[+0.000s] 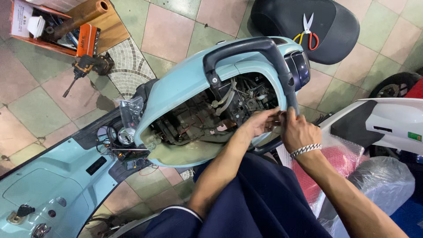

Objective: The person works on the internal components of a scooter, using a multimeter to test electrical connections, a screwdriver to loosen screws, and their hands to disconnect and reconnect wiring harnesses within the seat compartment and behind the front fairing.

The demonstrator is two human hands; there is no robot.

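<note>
A light blue scooter body (185, 83) stands with its seat off, and its open bay shows wires, hoses and dark parts (229, 105). A black grab rail (264, 48) curves over the rear. My left hand (260, 123) reaches into the right side of the bay, with its fingers pinched on something small that I cannot make out. My right hand (299, 132), with a silver chain bracelet on the wrist, is beside it. Its fingertips meet the left hand's by the grab rail.
The removed black seat (335, 35) lies on the tiled floor at the top, with red-and-yellow-handled scissors (308, 31) on it. A cordless drill (88, 66) and a wooden tool tray (57, 26) lie top left. A white scooter (387, 123) and bubble-wrapped parts (379, 180) crowd the right.
</note>
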